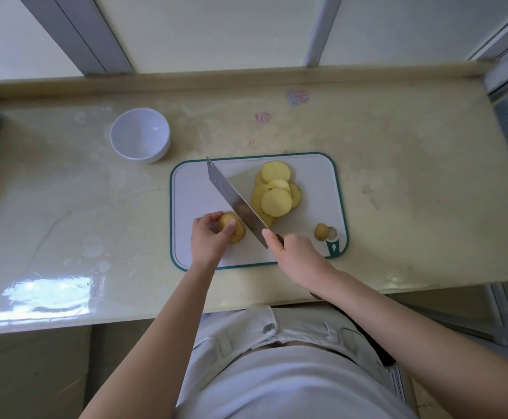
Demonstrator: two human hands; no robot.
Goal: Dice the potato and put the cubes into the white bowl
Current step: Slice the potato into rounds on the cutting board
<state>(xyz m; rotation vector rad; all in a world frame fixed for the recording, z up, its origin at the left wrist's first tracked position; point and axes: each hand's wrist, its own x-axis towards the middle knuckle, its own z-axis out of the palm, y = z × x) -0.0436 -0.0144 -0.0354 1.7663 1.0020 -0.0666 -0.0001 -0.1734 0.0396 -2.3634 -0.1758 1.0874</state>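
the last chunk of potato (238, 234) sits at the near left of the cutting board (192, 189). the left grip (209, 237) is closed round it, fingers and thumb curled over its skin side. just to its right runs the knife (234, 201). the broad blade slants from the far left corner of the board back to the right grip (292, 252), which is wrapped tight on the handle with one finger lying up by the blade. i can't tell whether the edge is on the board or a little above it.

beyond the blade, mid-board, lies a pile of round slices (275, 196), overlapping one another. a small skin-on end piece (321, 231) rests near the board's near right corner. the white bowl (140, 134) stands on the bench (398, 161) off the board's far left corner, with no potato in it.

to my eye this is the slicing stage, nearly done, and nothing is diced yet. the chunk is short now, so the next cut wants the fingertips tucked well back from the blade. after that the rounds need stacking, cutting into strips, then cutting across into cubes.
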